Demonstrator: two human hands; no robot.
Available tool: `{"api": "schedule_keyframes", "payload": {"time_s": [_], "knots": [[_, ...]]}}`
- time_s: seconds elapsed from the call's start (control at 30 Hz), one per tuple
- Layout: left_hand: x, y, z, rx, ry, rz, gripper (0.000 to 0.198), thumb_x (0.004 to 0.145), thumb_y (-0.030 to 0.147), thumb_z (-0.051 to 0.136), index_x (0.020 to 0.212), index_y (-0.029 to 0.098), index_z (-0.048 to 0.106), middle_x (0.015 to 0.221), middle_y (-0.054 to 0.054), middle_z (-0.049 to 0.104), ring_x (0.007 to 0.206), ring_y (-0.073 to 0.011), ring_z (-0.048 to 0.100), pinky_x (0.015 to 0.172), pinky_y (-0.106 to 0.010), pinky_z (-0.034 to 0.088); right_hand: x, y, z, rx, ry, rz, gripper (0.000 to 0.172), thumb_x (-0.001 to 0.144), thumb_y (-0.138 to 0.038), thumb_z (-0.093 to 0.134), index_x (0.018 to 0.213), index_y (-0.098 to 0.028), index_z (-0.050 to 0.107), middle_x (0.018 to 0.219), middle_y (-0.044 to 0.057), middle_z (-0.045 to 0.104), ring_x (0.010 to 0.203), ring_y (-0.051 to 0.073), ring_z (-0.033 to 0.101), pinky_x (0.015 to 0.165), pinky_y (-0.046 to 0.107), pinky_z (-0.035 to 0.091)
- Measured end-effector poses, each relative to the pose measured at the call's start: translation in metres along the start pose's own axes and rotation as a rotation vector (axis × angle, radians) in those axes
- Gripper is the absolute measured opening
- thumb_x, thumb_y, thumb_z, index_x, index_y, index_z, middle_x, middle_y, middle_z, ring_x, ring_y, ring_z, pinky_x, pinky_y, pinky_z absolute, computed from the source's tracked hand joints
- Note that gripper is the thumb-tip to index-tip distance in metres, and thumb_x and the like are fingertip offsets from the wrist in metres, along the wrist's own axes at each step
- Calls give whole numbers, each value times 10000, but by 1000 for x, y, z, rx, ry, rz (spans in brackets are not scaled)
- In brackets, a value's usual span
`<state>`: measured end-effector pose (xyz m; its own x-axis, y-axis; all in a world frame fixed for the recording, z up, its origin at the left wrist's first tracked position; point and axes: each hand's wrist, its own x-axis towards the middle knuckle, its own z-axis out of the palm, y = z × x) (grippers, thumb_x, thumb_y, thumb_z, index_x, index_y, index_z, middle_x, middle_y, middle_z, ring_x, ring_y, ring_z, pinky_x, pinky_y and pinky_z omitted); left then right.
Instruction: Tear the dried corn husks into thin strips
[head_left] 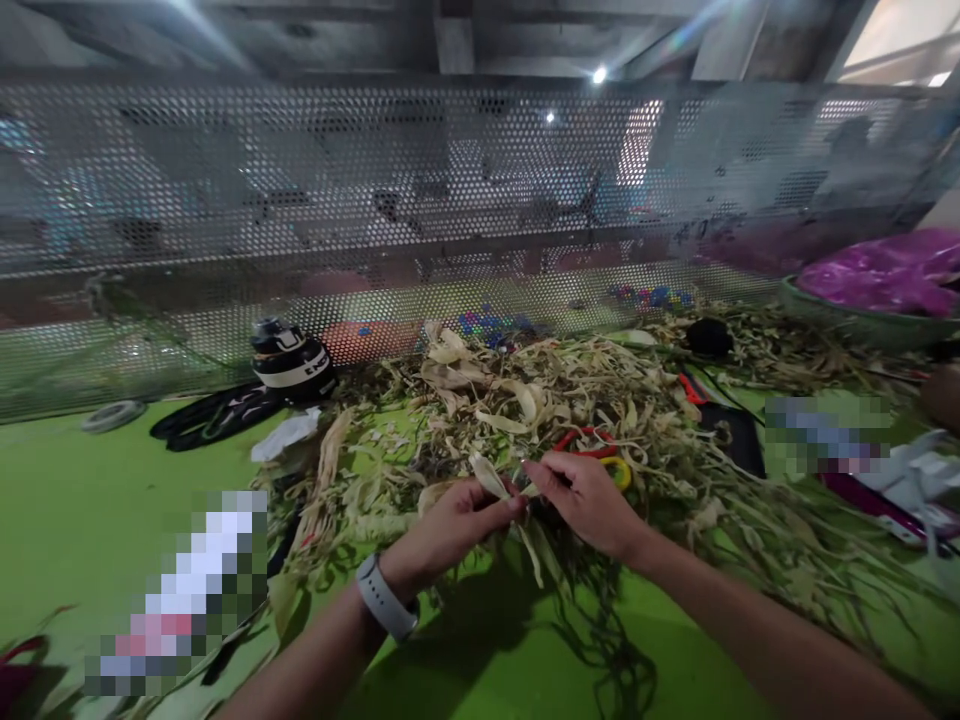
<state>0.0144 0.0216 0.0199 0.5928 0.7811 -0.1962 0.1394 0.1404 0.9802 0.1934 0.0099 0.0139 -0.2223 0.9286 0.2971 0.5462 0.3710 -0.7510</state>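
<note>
My left hand, with a pale watch strap on its wrist, pinches a cream strip of dried corn husk between thumb and fingers. Close beside it, my right hand is closed at the same husk, fingertips pressed together near its middle. Loose husk ends hang below the hands. Just behind my right hand lie a red loop and a yellow loop, which look like scissors handles; the rest of them is hidden. A large heap of dried husk strips spreads beyond both hands.
A perforated metal screen stands behind the green table. At left are a black bottle, a black cord coil and a white tissue. A green basin with a purple plastic bag stands far right.
</note>
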Motion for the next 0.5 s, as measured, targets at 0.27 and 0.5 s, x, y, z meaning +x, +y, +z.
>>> {"api": "schedule_keyframes", "payload": {"time_s": [0.27, 0.5], "knots": [[-12, -10, 10, 66, -171, 14, 320, 745, 463, 583, 754, 156, 675, 654, 2, 536, 592, -114, 390, 577, -228, 315, 1, -13, -2, 525, -254, 15, 221, 817, -362, 560, 938, -196, 642, 1145, 65, 545, 1089, 182, 480, 923, 300, 348], [-11, -5, 22, 117, -279, 24, 442, 787, 538, 483, 739, 160, 707, 556, 16, 480, 514, -97, 323, 523, -216, 276, -1, -14, 11, 790, -134, 266, 260, 731, -415, 645, 691, -162, 597, 850, 21, 585, 780, 130, 539, 741, 246, 415]]}}
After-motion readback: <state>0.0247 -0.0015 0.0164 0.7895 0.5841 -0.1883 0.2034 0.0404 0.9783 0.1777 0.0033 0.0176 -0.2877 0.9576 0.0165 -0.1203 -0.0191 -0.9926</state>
